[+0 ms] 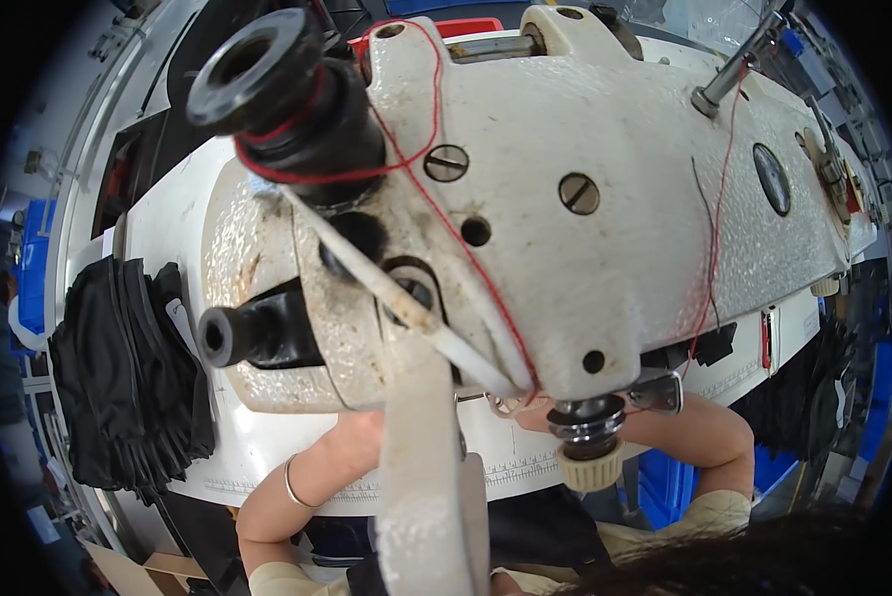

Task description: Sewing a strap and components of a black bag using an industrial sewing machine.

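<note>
Head view: the white sewing machine [585,268] stretches left to right over the surface [510,452], partly covering the left hand [365,427] and right hand [535,419]; fingers hidden, so open or gripping, I cannot tell; neither hand clearly nearer

No words or numbers can be read; only fine ruler markings [520,478] are seen along the counter [252,437], beneath the sewing machine [605,268].

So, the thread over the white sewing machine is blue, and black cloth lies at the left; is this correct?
Not quite: in the head view, the thread over the white sewing machine is red, not blue; black cloth does lie at the left.
</note>
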Motion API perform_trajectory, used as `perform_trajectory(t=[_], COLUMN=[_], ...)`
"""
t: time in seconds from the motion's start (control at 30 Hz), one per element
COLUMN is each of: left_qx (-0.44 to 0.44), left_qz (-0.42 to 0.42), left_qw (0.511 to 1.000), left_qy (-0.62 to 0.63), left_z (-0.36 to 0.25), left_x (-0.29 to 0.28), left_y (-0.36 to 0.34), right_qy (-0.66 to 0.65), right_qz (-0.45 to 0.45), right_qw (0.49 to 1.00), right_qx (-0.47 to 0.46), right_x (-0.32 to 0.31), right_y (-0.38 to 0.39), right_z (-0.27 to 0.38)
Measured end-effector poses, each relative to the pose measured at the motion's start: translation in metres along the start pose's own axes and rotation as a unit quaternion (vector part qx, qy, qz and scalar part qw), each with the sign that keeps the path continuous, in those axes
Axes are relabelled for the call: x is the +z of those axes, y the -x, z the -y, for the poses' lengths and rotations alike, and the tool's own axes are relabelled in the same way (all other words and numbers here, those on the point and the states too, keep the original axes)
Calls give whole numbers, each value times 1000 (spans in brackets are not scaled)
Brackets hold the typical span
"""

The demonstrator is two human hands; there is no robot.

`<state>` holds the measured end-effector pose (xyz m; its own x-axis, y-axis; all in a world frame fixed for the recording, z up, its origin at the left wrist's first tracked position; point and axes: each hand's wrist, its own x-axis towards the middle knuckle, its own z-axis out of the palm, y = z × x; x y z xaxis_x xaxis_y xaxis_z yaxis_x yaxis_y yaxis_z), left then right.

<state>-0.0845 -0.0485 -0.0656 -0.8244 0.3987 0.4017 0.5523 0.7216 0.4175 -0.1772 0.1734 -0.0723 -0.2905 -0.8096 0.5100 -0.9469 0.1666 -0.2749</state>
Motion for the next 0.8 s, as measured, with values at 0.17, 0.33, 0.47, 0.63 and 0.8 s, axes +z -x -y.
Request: perform_trajectory(t=[0.17, 0.33, 0.47, 0.63, 0.8], left_qx=[-6, -17, 2, -7, 17], left_qz=[74, -57, -66, -54, 64], left_qw=[994, 994, 993, 995, 997], left_qy=[80, -87, -100, -79, -27], left_z=[11, -13, -11, -11, 10], left_x=[8, -7, -5, -4, 5], left_y=[32, -24, -23, -22, 12], right_qy=[-36, -24, -32, -28, -32], right_qz=[3, 7, 24, 15, 31], right_qw=[999, 1000, 999, 999, 999], right_qx=[1, 4, 8, 6, 0], right_x=[-6, -6, -1, -5, 0], right_y=[-4, -3, 1, -3, 1], right_z=[-1, -1, 0, 0, 0])
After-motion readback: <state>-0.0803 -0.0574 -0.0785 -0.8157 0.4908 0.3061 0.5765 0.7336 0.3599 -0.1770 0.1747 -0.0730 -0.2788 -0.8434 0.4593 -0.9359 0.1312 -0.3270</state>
